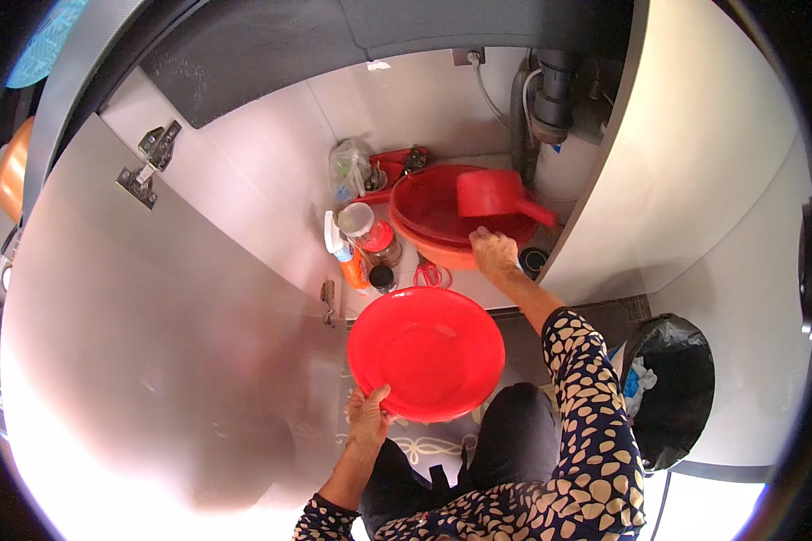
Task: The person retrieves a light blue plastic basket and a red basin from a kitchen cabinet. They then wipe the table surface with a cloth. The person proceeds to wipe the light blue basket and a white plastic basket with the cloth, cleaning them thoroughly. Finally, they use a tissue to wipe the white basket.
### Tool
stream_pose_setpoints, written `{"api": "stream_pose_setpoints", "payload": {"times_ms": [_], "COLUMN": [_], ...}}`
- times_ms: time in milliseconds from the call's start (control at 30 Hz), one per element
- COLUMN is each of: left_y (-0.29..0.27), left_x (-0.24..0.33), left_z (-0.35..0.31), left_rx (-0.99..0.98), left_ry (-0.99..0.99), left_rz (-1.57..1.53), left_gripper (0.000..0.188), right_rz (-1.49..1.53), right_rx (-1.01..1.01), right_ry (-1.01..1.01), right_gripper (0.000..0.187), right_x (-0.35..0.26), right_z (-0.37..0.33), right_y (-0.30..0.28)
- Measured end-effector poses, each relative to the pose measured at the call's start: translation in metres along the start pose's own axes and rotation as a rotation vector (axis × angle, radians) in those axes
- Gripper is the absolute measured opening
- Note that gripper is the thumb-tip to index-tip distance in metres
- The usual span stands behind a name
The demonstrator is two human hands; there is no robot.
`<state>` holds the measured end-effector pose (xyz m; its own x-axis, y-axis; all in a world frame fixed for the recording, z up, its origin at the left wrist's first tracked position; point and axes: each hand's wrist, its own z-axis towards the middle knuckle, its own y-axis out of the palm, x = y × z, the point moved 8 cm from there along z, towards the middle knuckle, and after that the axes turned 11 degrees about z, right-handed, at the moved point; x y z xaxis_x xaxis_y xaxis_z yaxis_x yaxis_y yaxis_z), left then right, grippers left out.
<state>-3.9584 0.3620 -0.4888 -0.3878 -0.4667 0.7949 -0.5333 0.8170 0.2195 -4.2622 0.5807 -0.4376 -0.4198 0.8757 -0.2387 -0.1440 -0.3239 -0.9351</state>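
My left hand (368, 417) is closed on the near-left rim of a bright red plastic basin (424, 352), held above my knees in front of the cabinet, its inside facing up. Inside the open cabinet sits a darker red basin (415, 200), nested in an orange-red basin (442, 255). A red dipper (489, 195) with a short handle rests in the upper one, toward its right side. My right hand (494, 252) reaches in and is closed on the front rim of the nested basins; whether it grips one or both I cannot tell.
Left of the basins stand an orange spray bottle (354, 270), jars with a red lid (381, 236), a dark cup (382, 278) and red-handled scissors (431, 274). Drain pipes (551, 99) run down at the back right. The open door (180, 334) flanks me; a black-lined bin (672, 388) stands right.
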Motion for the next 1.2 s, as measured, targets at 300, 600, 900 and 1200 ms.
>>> {"api": "stream_pose_setpoints", "payload": {"times_ms": [300,600,900,1200], "left_y": [-0.022,-0.053,-0.059,-0.072], "left_x": [-0.024,-0.04,-0.034,-0.04], "left_z": [0.006,0.012,0.0,-0.013], "left_rx": [0.087,0.193,0.177,0.115], "left_ry": [0.06,0.001,0.078,0.047], "left_rz": [-0.005,0.014,0.063,0.015], "left_gripper": [0.035,0.038,0.039,0.039], "right_rz": [0.001,0.541,1.012,1.065], "right_rx": [0.152,0.493,0.276,0.243], "right_ry": [-0.117,0.479,1.457,1.171], "right_gripper": [0.012,0.035,0.05,0.05], "right_x": [-0.019,0.016,0.064,0.087], "right_z": [-0.074,-0.13,-0.134,-0.102], "right_y": [0.033,-0.001,0.103,0.135]}}
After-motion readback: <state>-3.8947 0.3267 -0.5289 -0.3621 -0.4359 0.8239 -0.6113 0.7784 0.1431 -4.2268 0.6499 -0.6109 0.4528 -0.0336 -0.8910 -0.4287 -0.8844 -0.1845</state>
